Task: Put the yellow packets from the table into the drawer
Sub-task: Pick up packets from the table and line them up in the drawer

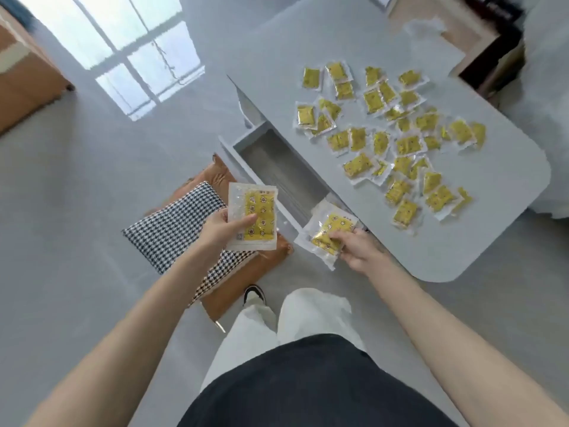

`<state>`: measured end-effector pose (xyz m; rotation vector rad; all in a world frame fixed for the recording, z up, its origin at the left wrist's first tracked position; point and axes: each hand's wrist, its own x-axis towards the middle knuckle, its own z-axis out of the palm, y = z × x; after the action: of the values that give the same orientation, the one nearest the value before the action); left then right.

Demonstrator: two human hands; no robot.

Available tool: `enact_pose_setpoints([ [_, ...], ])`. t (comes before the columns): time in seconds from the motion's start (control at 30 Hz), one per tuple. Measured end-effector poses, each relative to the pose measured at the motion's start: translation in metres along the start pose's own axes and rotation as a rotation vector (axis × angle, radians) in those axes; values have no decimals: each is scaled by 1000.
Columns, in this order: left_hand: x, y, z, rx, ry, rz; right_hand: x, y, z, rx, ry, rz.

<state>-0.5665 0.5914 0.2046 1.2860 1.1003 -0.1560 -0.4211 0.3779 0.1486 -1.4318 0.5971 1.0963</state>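
Over the near end of the pulled-out grey drawer (271,167), the right hand (358,251) pinches yellow foil packets in clear plastic sleeves (328,234), fingers curled round the lower edge; how many it holds cannot be told. Just left of the drawer, the left hand (220,231) grasps one flat yellow star-printed packet (254,215), thumb laid across its face, above a black-and-white houndstooth cushion (175,226) lying on a brown stool (255,268). Many more loose yellow packets (406,146) lie scattered and partly overlapping on the pale grey round-cornered table (446,251), well apart from both hands. The drawer's near end is hidden behind the right hand's load.
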Motion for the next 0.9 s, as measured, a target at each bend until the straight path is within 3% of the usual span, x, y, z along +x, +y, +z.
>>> enact_pose_setpoints([
  [0.2,67,5,4,236,-205,-75,31,45,-4,201,206,92],
  [0.43,172,-9,59,334,-223,-126,124,74,-12,379,335,126],
  [0.57,251,-30,93,410,-218,-139,209,82,-21,345,408,124],
  [0.8,373,-70,158,624,-242,-29,341,92,-34,-32,437,68],
  [0.9,416,-93,180,699,-246,-29,383,94,-41,-88,437,-2],
])
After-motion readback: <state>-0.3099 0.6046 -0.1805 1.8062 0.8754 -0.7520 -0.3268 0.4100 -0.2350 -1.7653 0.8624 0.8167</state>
